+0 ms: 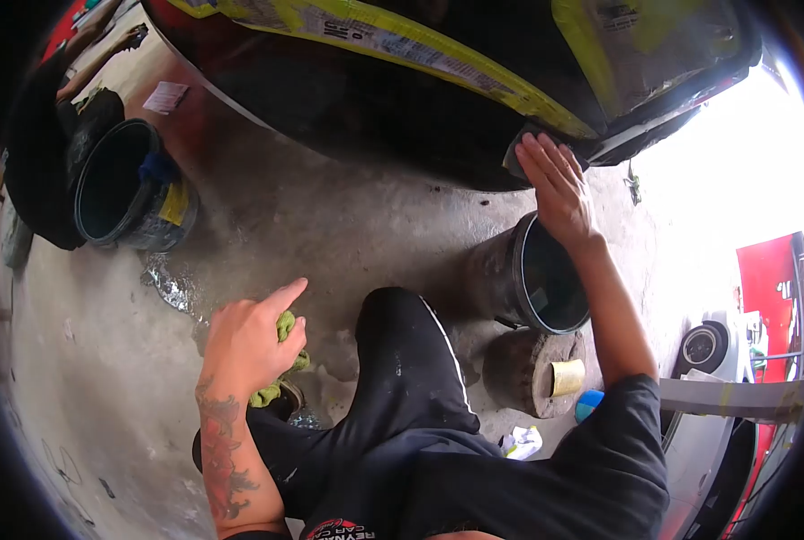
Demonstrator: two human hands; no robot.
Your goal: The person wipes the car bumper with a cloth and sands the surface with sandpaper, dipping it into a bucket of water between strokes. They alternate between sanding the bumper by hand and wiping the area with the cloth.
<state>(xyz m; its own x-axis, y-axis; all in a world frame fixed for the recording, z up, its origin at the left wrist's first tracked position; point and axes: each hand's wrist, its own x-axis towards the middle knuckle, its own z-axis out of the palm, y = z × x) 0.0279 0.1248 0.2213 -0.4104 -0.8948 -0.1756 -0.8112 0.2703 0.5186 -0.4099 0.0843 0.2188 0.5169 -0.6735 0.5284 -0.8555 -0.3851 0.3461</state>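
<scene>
Black car panel, far side | my right hand lies over a dark pad against it, far right, can't tell if pinched | left hand clamps green cloth | likely rubbing; calls for even pressure

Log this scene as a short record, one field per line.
Left hand: holds a green cloth, index finger extended
Right hand: flat on a dark pad against a black panel
Masking: yellow-edged strip across the panel
Right-side bucket: beside a round block bearing a yellow piece
Left-side bucket: near another person
</scene>
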